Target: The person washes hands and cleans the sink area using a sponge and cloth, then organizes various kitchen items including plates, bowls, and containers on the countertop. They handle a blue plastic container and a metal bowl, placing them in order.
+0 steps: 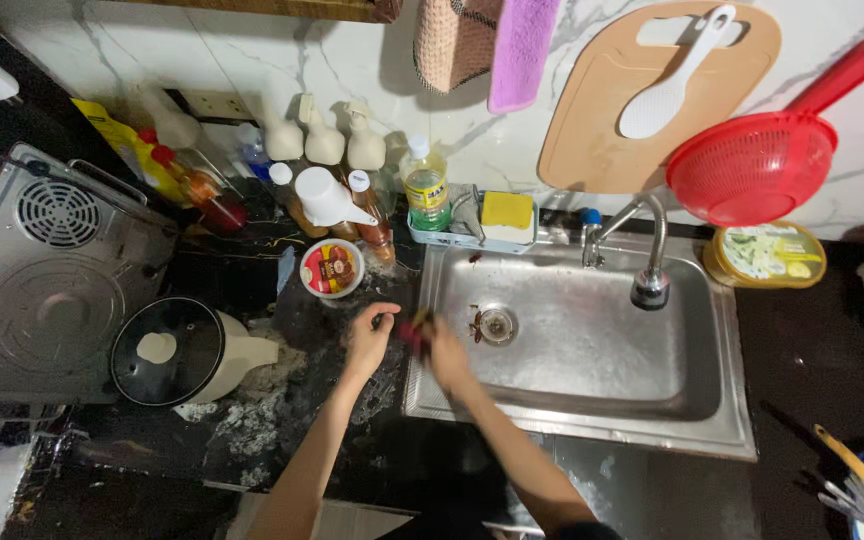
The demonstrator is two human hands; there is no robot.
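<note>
From the head view, we see our left hand [370,335] at the sink's left rim, its fingers curled in with the tips pinched together on something too small for us to make out. Our right hand [444,352] sits just beside it at 3 o'clock, fingers closed around a small dark red thing [414,332] that lies between the two hands; motion blur keeps us from telling what it is. Both hands hover over the edge where the dark tabletop [282,420] meets the steel sink [592,340].

At 3 o'clock from our hands the drain [495,324] holds reddish scraps, and the tap [649,282] stands beyond it. At 11 o'clock a round lidded tub [332,268] rests on the tabletop, with bottles behind it near the wall. At 9 o'clock a cream pot with a glass lid [167,352] sits next to a grey cooktop [47,280]. Near the wall at 12 o'clock a yellow sponge [507,212] lies in a holder. A red strainer [752,165] and a cutting board [612,110] hang on the wall at 2 o'clock.
</note>
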